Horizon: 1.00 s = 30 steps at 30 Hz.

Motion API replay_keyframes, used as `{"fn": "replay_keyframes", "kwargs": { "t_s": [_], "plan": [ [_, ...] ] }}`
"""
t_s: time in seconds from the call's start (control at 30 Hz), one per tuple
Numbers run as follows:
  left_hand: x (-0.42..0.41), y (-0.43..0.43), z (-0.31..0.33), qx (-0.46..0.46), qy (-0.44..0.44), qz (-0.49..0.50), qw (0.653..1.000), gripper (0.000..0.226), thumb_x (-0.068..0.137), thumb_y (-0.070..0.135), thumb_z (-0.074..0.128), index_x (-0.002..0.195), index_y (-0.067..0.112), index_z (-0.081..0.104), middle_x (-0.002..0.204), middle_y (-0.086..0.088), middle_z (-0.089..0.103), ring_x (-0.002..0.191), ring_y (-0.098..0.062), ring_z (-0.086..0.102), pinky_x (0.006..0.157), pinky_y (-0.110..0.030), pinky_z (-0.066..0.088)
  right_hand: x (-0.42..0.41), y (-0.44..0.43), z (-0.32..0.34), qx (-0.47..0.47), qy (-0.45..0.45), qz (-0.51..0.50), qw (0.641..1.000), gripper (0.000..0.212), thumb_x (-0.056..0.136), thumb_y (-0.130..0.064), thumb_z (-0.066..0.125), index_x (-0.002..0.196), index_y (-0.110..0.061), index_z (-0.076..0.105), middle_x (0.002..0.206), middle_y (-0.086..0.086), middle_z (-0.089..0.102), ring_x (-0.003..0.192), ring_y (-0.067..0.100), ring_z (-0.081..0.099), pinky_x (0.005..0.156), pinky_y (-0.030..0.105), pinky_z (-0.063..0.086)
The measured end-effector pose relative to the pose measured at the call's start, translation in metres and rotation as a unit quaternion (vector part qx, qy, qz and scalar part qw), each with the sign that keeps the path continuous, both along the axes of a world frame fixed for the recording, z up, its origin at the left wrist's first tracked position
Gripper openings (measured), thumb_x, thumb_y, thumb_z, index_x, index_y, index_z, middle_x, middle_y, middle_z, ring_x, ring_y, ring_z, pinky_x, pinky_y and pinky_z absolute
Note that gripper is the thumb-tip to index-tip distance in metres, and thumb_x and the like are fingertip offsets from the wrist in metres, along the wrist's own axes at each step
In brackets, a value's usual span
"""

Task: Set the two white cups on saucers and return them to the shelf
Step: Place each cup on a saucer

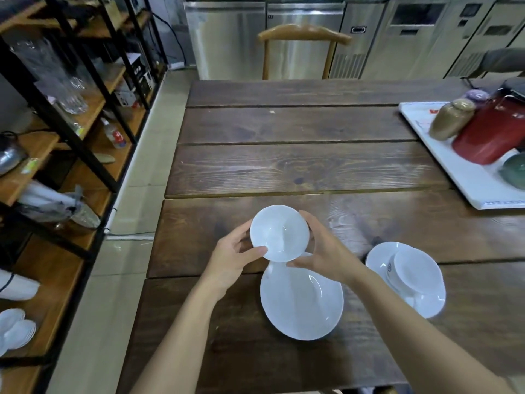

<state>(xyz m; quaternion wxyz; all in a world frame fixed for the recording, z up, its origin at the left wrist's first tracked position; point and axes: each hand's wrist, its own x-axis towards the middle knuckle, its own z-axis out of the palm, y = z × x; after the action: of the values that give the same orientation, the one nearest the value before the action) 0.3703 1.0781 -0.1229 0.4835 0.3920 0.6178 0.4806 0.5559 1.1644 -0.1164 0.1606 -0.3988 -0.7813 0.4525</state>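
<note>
I hold a white cup (279, 233) in both hands above the dark wooden table (312, 166), its open mouth facing me. My left hand (235, 257) grips its left rim and my right hand (326, 248) grips its right side. Just below the cup, an empty white saucer (301, 302) lies flat on the table. To the right, a second white cup (417, 271) lies on another saucer (377, 260), tilted on its side. The shelf (56, 155), with wooden boards and a black frame, stands along the left.
A white tray (468, 177) at the right table edge carries a red canister (488, 135), a brown jar (450, 119) and a green bowl (515, 170). A wooden chair (304, 34) stands at the far side. The shelf holds glasses (71, 89) and white dishes (17, 328).
</note>
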Motion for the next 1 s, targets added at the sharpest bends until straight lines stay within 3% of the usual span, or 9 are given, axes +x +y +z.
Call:
{"fn": "replay_keyframes", "kwargs": {
  "t_s": [0.13, 0.3, 0.47, 0.57, 0.63, 0.73, 0.83, 0.9, 1.0],
  "plan": [
    [0.023, -0.018, 0.000, 0.000, -0.006, -0.003, 1.000, 0.049, 0.077, 0.016, 0.074, 0.102, 0.054, 0.057, 0.100, 0.040, 0.062, 0.099, 0.018, 0.054, 0.066, 0.000, 0.044, 0.022, -0.017, -0.006, -0.002, -0.019, 0.008, 1.000, 0.080, 0.057, -0.043, 0.078, 0.121, -0.054, 0.031, 0.120, -0.035, 0.042, 0.114, -0.002, 0.044, 0.096, 0.032, 0.044],
    [0.045, -0.041, -0.007, -0.005, -0.022, 0.002, 1.000, 0.050, 0.077, 0.012, 0.073, 0.104, 0.051, 0.059, 0.104, 0.031, 0.066, 0.099, 0.008, 0.060, 0.069, -0.007, 0.048, 0.044, -0.034, -0.015, -0.018, -0.034, 0.011, 0.999, 0.081, 0.055, -0.043, 0.077, 0.122, -0.054, 0.033, 0.118, -0.037, 0.044, 0.113, 0.002, 0.046, 0.097, 0.043, 0.044],
    [0.058, -0.058, -0.013, -0.017, -0.041, 0.016, 0.999, 0.051, 0.076, 0.003, 0.072, 0.103, 0.044, 0.060, 0.103, 0.024, 0.067, 0.094, 0.006, 0.063, 0.068, -0.008, 0.049, 0.056, -0.048, -0.021, -0.039, -0.033, 0.022, 0.998, 0.083, 0.054, -0.041, 0.078, 0.121, -0.057, 0.031, 0.119, -0.038, 0.044, 0.114, 0.001, 0.046, 0.097, 0.039, 0.044],
    [0.063, -0.064, -0.016, -0.026, -0.044, 0.010, 0.999, 0.050, 0.076, 0.002, 0.071, 0.110, 0.038, 0.061, 0.111, 0.014, 0.066, 0.100, -0.005, 0.064, 0.071, -0.013, 0.052, 0.060, -0.054, -0.023, -0.057, -0.044, 0.023, 0.997, 0.085, 0.053, -0.038, 0.076, 0.116, -0.065, 0.027, 0.116, -0.042, 0.043, 0.112, 0.002, 0.047, 0.094, 0.033, 0.044],
    [0.065, -0.066, -0.017, -0.034, -0.046, 0.010, 0.998, 0.050, 0.077, 0.003, 0.071, 0.116, 0.033, 0.060, 0.115, 0.010, 0.065, 0.105, -0.013, 0.062, 0.077, -0.019, 0.054, 0.062, -0.057, -0.026, -0.069, -0.051, 0.016, 0.996, 0.088, 0.053, -0.037, 0.076, 0.123, -0.058, 0.027, 0.121, -0.033, 0.045, 0.113, 0.008, 0.048, 0.095, 0.034, 0.044],
    [0.068, -0.067, -0.019, -0.045, -0.035, 0.013, 0.998, 0.048, 0.077, 0.005, 0.071, 0.107, 0.041, 0.059, 0.118, 0.007, 0.063, 0.108, -0.017, 0.060, 0.086, -0.026, 0.053, 0.064, -0.058, -0.031, -0.083, -0.065, 0.008, 0.994, 0.095, 0.055, -0.036, 0.077, 0.134, -0.046, 0.024, 0.129, -0.018, 0.046, 0.115, 0.016, 0.048, 0.097, 0.038, 0.043],
    [0.067, -0.068, -0.020, -0.054, -0.036, 0.011, 0.998, 0.041, 0.078, 0.011, 0.071, 0.102, 0.043, 0.060, 0.114, 0.010, 0.065, 0.106, -0.012, 0.061, 0.084, -0.024, 0.051, 0.066, -0.057, -0.029, -0.083, -0.061, 0.027, 0.994, 0.088, 0.061, -0.025, 0.071, 0.124, -0.061, 0.023, 0.126, -0.026, 0.043, 0.111, 0.003, 0.045, 0.093, 0.026, 0.040],
    [0.065, -0.068, -0.020, -0.055, -0.025, 0.027, 0.998, 0.030, 0.081, 0.018, 0.070, 0.099, 0.040, 0.062, 0.111, 0.011, 0.067, 0.104, -0.007, 0.061, 0.078, -0.017, 0.049, 0.069, -0.057, -0.030, -0.082, -0.058, 0.025, 0.995, 0.083, 0.064, -0.014, 0.060, 0.130, -0.052, 0.026, 0.127, -0.018, 0.043, 0.108, 0.001, 0.044, 0.093, 0.023, 0.039],
    [0.064, -0.063, -0.022, -0.069, 0.026, 0.104, 0.992, 0.017, 0.084, 0.028, 0.065, 0.100, 0.031, 0.060, 0.109, 0.010, 0.063, 0.100, -0.001, 0.057, 0.076, -0.013, 0.045, 0.072, -0.061, -0.033, -0.085, 0.003, -0.074, 0.994, 0.066, 0.065, -0.014, 0.048, 0.129, -0.026, 0.041, 0.124, -0.005, 0.047, 0.107, 0.006, 0.046, 0.087, 0.021, 0.037]
  ]
}}
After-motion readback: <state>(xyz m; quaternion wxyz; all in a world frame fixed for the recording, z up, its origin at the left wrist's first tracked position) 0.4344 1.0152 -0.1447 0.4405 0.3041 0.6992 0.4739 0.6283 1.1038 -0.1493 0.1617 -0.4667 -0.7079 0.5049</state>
